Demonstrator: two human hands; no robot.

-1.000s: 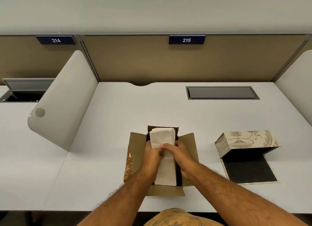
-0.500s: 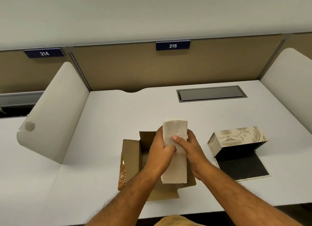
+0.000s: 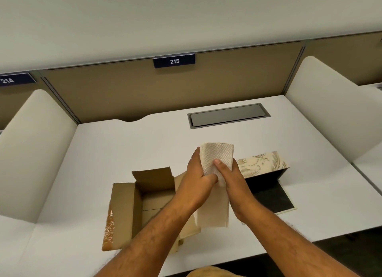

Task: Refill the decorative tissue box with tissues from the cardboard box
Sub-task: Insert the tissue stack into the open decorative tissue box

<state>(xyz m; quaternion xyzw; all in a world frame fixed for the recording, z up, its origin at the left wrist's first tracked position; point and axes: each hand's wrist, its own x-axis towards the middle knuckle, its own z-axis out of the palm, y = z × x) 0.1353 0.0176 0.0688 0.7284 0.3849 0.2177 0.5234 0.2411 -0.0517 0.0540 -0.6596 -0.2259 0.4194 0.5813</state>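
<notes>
Both hands, left hand and right hand, clamp the tissue stack from its sides above the cardboard box. It's probably light and floppy, so squeeze mid-stack or it fans out.

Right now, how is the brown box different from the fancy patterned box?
The cardboard box is plain brown; the decorative tissue box is cream with printed ornaments. The cardboard box stands upright with its flaps spread and a brown inside; the decorative tissue box lies tipped, its opening facing the person, its inside black. Tape shines on a cardboard box flap; none shows on the decorative one. Both rest open on the white desk.
</notes>
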